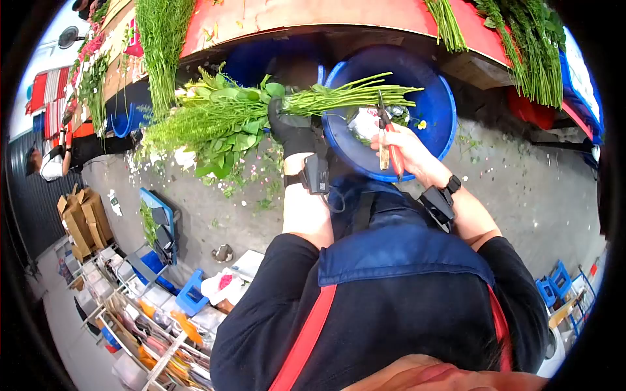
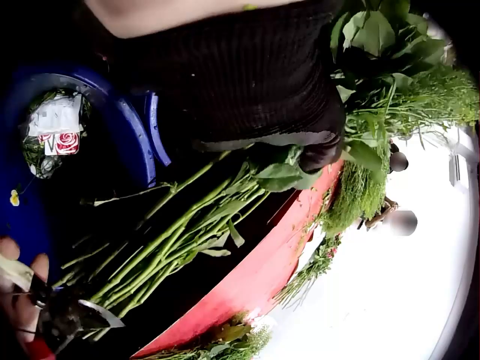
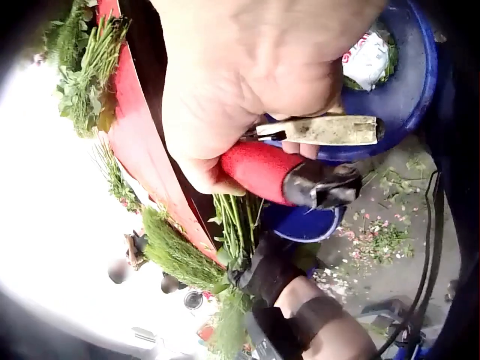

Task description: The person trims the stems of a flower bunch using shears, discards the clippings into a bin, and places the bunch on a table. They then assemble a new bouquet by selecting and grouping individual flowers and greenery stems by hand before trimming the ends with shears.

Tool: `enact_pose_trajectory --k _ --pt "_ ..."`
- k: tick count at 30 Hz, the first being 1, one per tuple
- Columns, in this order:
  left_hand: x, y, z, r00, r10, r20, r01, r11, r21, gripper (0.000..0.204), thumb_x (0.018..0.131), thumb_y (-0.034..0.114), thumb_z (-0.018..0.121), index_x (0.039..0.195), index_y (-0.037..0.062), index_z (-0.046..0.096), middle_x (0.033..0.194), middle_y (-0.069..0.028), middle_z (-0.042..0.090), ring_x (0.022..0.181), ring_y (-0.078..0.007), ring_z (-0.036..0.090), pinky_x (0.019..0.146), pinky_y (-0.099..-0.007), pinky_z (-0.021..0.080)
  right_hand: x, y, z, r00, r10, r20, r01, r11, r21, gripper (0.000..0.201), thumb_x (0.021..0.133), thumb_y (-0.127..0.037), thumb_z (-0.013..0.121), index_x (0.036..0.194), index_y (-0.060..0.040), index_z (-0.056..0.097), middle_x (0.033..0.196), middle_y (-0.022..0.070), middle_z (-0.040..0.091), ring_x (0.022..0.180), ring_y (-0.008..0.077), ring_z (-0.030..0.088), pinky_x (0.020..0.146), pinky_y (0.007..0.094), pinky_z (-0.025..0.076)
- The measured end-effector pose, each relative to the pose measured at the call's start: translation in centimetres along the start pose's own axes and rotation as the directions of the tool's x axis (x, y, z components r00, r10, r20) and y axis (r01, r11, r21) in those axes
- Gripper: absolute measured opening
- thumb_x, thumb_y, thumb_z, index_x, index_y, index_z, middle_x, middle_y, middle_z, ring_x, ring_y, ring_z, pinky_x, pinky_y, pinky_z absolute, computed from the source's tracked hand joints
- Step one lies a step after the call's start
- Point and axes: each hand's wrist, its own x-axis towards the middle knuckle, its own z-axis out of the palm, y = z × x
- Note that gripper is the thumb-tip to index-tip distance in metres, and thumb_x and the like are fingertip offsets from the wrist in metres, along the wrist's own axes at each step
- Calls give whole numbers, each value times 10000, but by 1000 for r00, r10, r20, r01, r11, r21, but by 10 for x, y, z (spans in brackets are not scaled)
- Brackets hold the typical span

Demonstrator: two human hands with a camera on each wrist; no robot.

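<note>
A black-gloved left hand grips a leafy green bunch around its stems, foliage to the left and bare stems to the right. The bare right hand holds pruning shears with a red handle and a pale handle; their blades are at the stem ends. In the left wrist view the blade lies beside the stem ends, and the glove covers the grip point. The right wrist view shows the right hand curled round the red handle, with the stems beyond it.
Below the stems stands a blue bin with a white and red wrapper inside. A red-topped table with more greenery runs along the far side. Petals and leaves litter the floor. Another person is at the far left.
</note>
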Motion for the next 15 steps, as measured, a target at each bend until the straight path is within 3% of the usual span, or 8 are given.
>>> enact_pose_trajectory --k 3,6,9,10,13,15 --pt "-8 -2 3 996 73 54 -76 995 59 335 877 261 489 1118 33 540 1081 -164 604 959 -323 569 897 -485 452 -10 6 5 999 -25 -43 25 1000 -12 349 822 -117 605 1142 2 535 844 70 608 731 160 603 641 291 512" --pt "-10 -6 2 991 94 -97 -89 995 52 300 875 234 490 1093 30 525 1057 -150 585 962 -311 557 890 -478 452 -18 10 11 994 -57 -91 56 998 -20 345 816 -74 573 1149 8 532 739 36 574 602 124 559 528 272 474" --pt "-14 -11 1 967 150 -204 -123 983 138 302 881 273 473 1052 28 520 1058 -154 560 980 -310 537 901 -474 435 -18 17 3 994 -67 -86 61 996 -71 346 817 -66 568 1153 12 533 706 28 563 594 119 556 529 271 472" --pt "-13 -11 -1 956 156 -247 -121 981 150 309 886 290 460 1033 29 533 1040 -151 567 969 -312 538 896 -472 435 -21 16 0 994 -90 -66 79 984 -160 353 831 -85 580 1170 -3 528 753 30 571 605 110 554 520 265 468" --pt "-14 -10 -5 944 168 -286 -126 979 159 313 866 285 463 1032 27 523 1031 -149 553 958 -316 531 896 -475 432 -37 25 -14 998 -28 -53 21 992 -124 386 845 -121 604 1206 -28 504 822 20 582 612 102 551 496 252 457" --pt "-16 -8 -6 944 172 -280 -132 979 154 317 841 263 478 1050 25 500 1040 -150 533 960 -318 522 901 -479 429 -40 23 -22 1000 31 -3 -31 991 -129 423 849 -164 622 1232 -49 484 864 18 587 670 99 562 544 251 474"
